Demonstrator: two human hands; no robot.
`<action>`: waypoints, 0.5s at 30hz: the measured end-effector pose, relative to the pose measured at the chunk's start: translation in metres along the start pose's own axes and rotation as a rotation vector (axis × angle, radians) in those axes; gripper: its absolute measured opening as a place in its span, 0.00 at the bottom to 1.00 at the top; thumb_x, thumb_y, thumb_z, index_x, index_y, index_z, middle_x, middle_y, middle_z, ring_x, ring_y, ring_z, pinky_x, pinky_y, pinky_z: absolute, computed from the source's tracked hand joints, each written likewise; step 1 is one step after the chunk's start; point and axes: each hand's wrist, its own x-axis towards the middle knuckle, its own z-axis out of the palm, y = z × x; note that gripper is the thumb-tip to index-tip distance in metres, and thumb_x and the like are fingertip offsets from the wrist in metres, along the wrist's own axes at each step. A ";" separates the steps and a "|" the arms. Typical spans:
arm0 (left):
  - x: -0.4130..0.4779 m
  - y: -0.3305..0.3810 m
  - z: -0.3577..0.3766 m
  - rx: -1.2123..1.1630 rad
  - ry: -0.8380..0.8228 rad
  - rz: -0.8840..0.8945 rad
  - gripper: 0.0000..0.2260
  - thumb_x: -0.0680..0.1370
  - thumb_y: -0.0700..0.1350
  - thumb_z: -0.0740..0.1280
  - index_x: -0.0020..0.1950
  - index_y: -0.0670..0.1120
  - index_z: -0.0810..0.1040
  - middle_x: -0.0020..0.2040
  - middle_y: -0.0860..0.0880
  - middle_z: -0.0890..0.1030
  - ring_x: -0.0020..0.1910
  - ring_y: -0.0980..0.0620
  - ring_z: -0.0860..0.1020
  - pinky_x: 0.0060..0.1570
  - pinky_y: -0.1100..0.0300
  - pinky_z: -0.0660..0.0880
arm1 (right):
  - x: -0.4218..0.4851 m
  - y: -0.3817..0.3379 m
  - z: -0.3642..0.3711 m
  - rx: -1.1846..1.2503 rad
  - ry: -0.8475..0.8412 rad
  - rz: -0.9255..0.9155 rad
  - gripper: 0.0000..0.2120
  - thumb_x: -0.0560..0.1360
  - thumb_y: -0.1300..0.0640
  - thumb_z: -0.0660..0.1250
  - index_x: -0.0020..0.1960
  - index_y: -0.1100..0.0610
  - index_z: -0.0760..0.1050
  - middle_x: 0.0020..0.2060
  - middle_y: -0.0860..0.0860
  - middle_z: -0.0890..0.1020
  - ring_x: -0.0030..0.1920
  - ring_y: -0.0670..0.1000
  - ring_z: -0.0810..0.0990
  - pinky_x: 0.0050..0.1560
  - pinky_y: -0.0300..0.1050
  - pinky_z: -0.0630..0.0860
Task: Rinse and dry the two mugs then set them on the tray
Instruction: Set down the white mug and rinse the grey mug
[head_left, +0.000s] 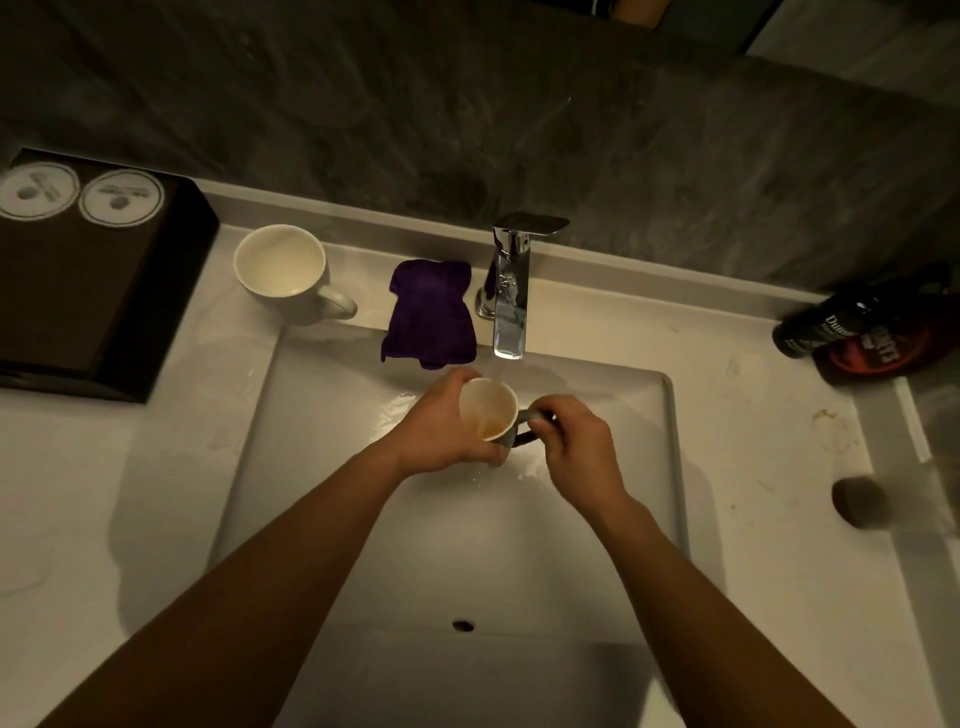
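Black tray (78, 291) sits on white counter (130, 467) (dim room).

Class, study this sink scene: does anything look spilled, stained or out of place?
Yes. A brownish stain marks the white counter right of the sink, and orange-brown residue sits inside the held mug.

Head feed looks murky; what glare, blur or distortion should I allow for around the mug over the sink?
Head view: dim, warm light; wide-angle bending curves the counter edge; bright glints on the faucet; bottles at far right blurred; the mug, left hand and right hand read fairly sharp.
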 end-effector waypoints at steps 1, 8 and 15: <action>0.002 0.003 0.001 -0.040 0.008 -0.042 0.41 0.65 0.50 0.84 0.72 0.52 0.66 0.64 0.50 0.73 0.57 0.51 0.75 0.46 0.60 0.76 | 0.004 -0.002 0.000 0.067 0.043 0.045 0.06 0.79 0.61 0.68 0.55 0.55 0.81 0.48 0.48 0.83 0.45 0.43 0.78 0.47 0.31 0.72; 0.006 0.013 0.026 -0.643 0.138 -0.335 0.39 0.61 0.63 0.77 0.67 0.47 0.72 0.62 0.43 0.80 0.59 0.45 0.81 0.54 0.47 0.83 | 0.004 -0.010 0.018 0.503 0.018 0.426 0.17 0.85 0.49 0.58 0.72 0.49 0.72 0.62 0.49 0.80 0.60 0.47 0.79 0.59 0.43 0.80; 0.007 0.016 0.035 -0.737 0.118 -0.373 0.33 0.72 0.70 0.66 0.70 0.52 0.74 0.65 0.44 0.78 0.61 0.42 0.80 0.59 0.41 0.82 | 0.016 -0.029 0.023 0.611 0.056 0.554 0.12 0.84 0.43 0.56 0.58 0.43 0.76 0.53 0.50 0.81 0.51 0.54 0.83 0.40 0.52 0.86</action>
